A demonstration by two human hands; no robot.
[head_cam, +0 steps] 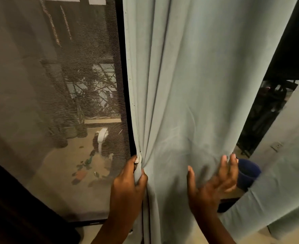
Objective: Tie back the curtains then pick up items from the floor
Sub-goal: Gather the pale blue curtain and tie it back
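gathering step underway: left hand [127,184] pinches the curtain [189,85] edge into folds, right hand [213,182] spread flat on it. next, bunch both sides and tie.

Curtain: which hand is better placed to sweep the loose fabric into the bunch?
Probably the right hand: it lies open on the curtain by its free right edge. The left hand has its grip on the gathered left edge beside the mesh screen.
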